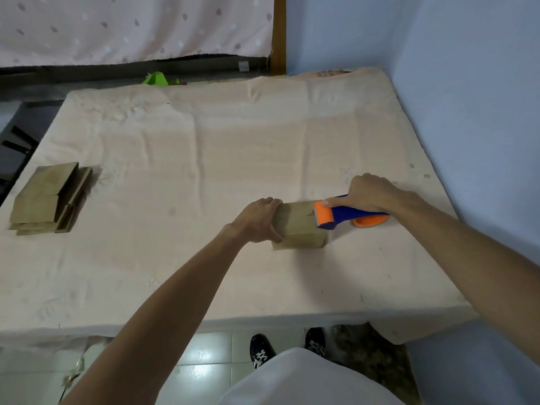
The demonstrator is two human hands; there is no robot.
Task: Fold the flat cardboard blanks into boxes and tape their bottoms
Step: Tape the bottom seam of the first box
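Two hands work near the right middle of the bed, which is covered in a pale pink sheet. The left hand grips the left end of a folded brown box that sits on the sheet, with its fingers curled over the top edge and the thumb on the near side. The right hand holds a blue and orange tape dispenser, fingers wrapped round its blue handle. The dispenser's orange front end rests against the upper right edge of the box, and the orange tape reel lies behind it, just beside the box on the right. A stack of flat blanks lies well apart near the left edge of the bed. A green object shows beyond the far edge. Two dark shoes stand on the tiled floor below.
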